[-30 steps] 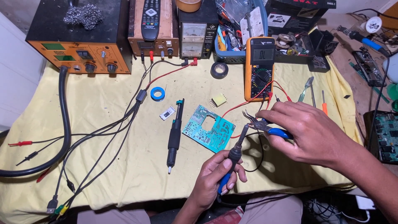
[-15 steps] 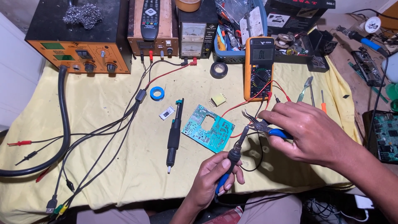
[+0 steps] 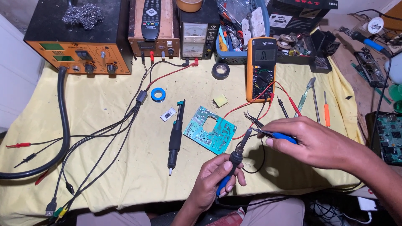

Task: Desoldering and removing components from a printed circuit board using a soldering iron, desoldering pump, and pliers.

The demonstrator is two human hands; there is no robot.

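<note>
My left hand point(image 3: 213, 180) fingers wrap the soldering iron point(image 3: 234, 161), tip up; right hand point(image 3: 312, 140) fingers pinch blue-handled pliers point(image 3: 272, 133) just above it. Teal circuit board point(image 3: 209, 130) beside, on yellow-clothed desk point(image 3: 104, 121). Orange multimeter point(image 3: 261, 69) behind, black box point(image 3: 299, 14) far back.

Head view, steeply down, close.

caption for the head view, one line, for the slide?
Left hand holds a soldering iron, right hand blue-handled pliers, beside a teal circuit board on a yellow cloth.
</note>
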